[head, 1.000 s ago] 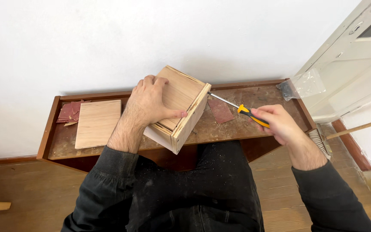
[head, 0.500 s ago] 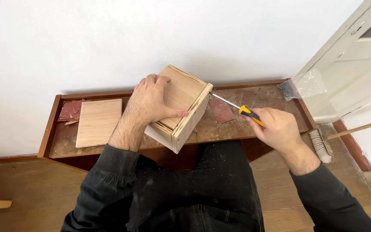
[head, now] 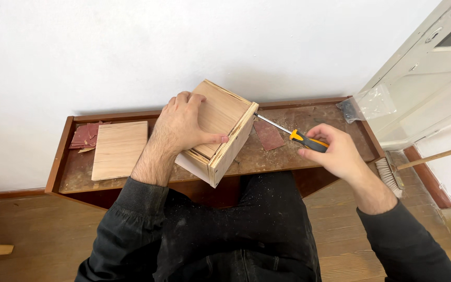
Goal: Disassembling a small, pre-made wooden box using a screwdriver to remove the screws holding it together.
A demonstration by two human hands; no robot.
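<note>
Plywood box [head: 220, 130] is sitting tilted on the front edge of the desk [head: 58, 167], one corner hanging out past the edge toward the person's lap. Compared with a second ago the box is lying in the same place, while the screwdriver [head: 293, 134] is now pointing more squarely at the box's right side, its metal tip meeting or almost meeting the upper corner there; whether the tip is seated in a screw cannot be told. That suggests the tool is being lined up or turned against that side.

Left hand [head: 184, 125] is lying flat over the top of the box, fingers [head: 181, 99] spread over the far edge and thumb pressing along the near face, clamping it steady. Right hand [head: 332, 151] is hovering to the right of the box, wrist bent, its fingers closed around the yellow and black handle.

Left of the box, a flat wooden panel [head: 119, 149] is lying on the desk with reddish sandpaper sheets [head: 84, 136] beyond it; another sandpaper piece [head: 268, 134] is lying just right of the box, under the shaft.
</note>
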